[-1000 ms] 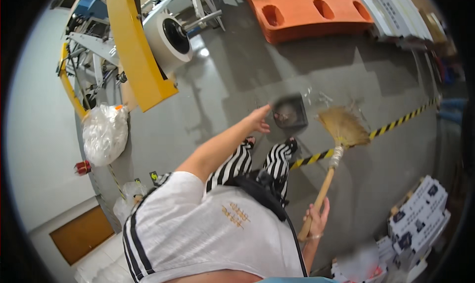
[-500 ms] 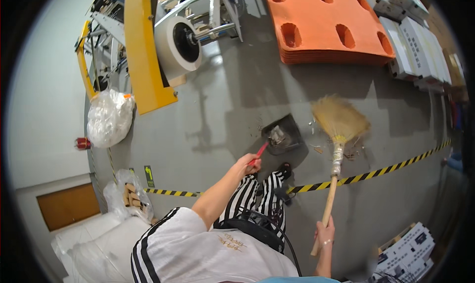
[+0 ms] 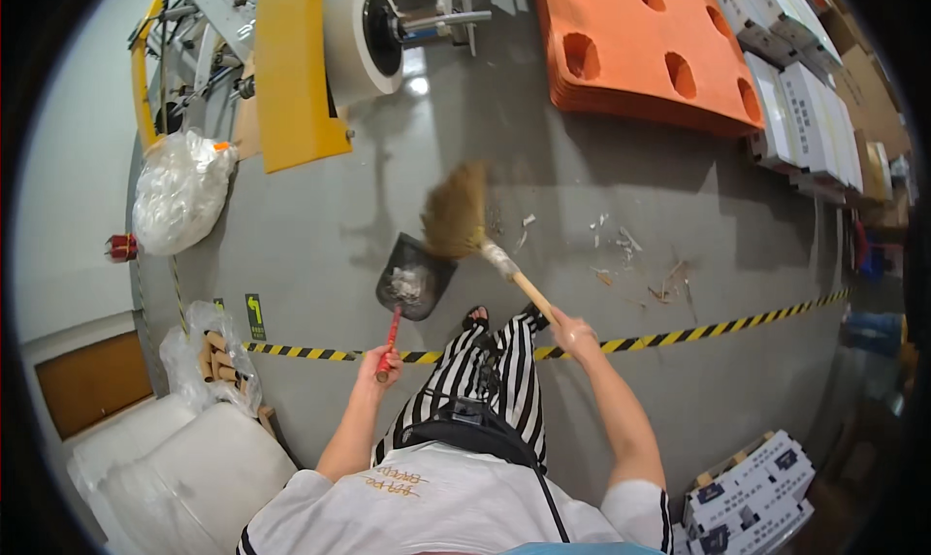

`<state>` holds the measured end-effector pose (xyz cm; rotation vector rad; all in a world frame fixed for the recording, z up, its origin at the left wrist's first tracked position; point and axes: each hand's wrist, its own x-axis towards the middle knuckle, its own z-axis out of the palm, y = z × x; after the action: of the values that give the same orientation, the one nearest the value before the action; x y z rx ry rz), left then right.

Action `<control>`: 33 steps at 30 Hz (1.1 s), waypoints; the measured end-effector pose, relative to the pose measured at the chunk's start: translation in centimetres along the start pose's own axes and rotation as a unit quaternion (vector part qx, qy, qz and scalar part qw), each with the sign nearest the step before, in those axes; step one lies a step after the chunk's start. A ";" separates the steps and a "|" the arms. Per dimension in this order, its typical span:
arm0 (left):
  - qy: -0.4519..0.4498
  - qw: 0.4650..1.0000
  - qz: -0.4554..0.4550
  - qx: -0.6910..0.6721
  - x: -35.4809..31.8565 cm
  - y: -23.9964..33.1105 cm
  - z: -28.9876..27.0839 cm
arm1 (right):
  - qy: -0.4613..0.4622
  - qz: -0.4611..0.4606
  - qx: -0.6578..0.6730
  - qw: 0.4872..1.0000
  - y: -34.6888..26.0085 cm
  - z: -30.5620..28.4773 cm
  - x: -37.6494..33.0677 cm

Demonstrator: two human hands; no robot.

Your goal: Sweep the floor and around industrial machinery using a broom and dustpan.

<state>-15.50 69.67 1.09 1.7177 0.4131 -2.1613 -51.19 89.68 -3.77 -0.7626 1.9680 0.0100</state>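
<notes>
My left hand is closed round the red handle of a black dustpan, which rests on the grey floor in front of my feet. Pale scraps and dust lie in the pan. In my right hand is the wooden handle of a broom, gripped near the middle. Its straw head, slightly blurred, is at the pan's far right edge and covers part of it. To the right, wood splinters and white bits are scattered over the floor.
Yellow-black tape crosses the floor by my feet. A machine with a yellow panel and white roll stands far left, beside a plastic bag. Orange slabs and white boxes are stacked far right; more boxes stand near right.
The broom has swung left from the debris to the dustpan, and my right hand has moved forward. The dustpan and my left hand now appear further left in view.
</notes>
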 end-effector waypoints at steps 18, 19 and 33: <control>-0.033 0.989 0.097 -0.104 3.3 3.1 -0.1 | 0.101 0.213 0.028 0.971 20.1 -8.5 -10.5; -0.036 0.989 0.084 -0.116 4.8 4.2 -1.2 | 0.082 0.202 0.042 0.975 17.7 -10.3 -11.4; -0.046 0.990 0.000 -0.131 7.3 11.7 8.7 | 0.118 0.053 0.194 0.972 -2.3 -15.5 5.6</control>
<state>-19.40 54.74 -4.27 1.4688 0.6411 -2.0709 -64.13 80.13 0.36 -0.4155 2.1427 -0.4071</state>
